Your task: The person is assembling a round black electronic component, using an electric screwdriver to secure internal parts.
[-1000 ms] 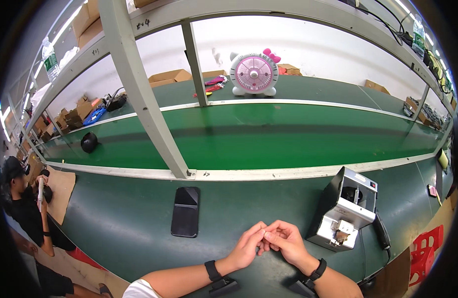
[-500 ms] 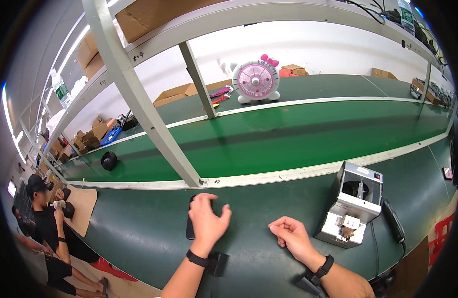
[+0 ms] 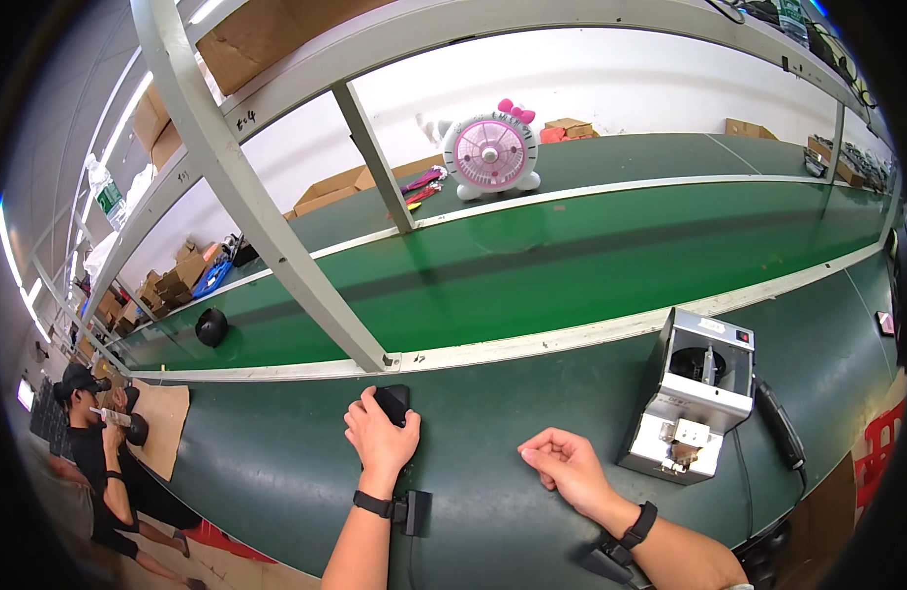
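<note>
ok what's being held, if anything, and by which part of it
The left hand seems to grip the black phone by its long sides; whether the right hand holds anything small between its fingers cannot be told.

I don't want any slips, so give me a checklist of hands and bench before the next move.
1. Left hand at the black phone: ok, partly covering it.
2. Phone firmly gripped: cannot tell.
3. Right hand apart from the silver-and-black machine: ok.
4. Right hand empty: cannot tell, the curled fingers could hide something small.
5. Machine standing on the green workbench: ok.
6. Machine switched off: cannot tell.
</note>
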A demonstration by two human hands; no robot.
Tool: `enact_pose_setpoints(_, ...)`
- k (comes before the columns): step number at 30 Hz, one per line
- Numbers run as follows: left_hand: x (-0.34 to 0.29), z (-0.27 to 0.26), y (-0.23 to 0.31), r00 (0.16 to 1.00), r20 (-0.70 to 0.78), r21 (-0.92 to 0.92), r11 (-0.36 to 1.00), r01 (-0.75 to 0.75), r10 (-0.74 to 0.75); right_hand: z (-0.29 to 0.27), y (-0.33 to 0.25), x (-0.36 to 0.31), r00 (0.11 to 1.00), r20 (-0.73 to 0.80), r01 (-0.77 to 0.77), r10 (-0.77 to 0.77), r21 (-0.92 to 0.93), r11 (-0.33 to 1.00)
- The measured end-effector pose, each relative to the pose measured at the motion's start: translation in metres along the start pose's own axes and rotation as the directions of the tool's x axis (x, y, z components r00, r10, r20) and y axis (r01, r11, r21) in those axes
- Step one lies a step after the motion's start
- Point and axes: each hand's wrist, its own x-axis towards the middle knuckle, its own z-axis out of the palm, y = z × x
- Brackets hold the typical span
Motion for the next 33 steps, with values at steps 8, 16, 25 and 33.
enact_pose_setpoints(8,-0.001,-0.003,0.003,1.0,-0.012,-0.029,0.999,-0.027,0.027,-0.003,0.002,-0.001,1.0,-0.006,0.031,-0.031,-0.023,0.999)
enact_pose_setpoints(16,-0.039,-0.018,0.051,0.821,0.09,-0.684,0.634,-0.36,0.564,-0.002,0.009,0.004,1.0,-0.03,-0.009,0.007,-0.082,0.997)
enact_pose_setpoints(25,-0.088,0.025,0.094,0.653,0.478,-0.878,0.288,0.383,0.588,-0.004,0.008,-0.001,0.997,0.07,-0.025,0.018,0.098,0.995)
enact_pose_setpoints(33,-0.09,0.049,0.077,0.659,0.504,-0.851,0.191,0.489,0.558,-0.003,0.026,0.002,0.989,0.144,-0.065,0.033,0.223,0.973)
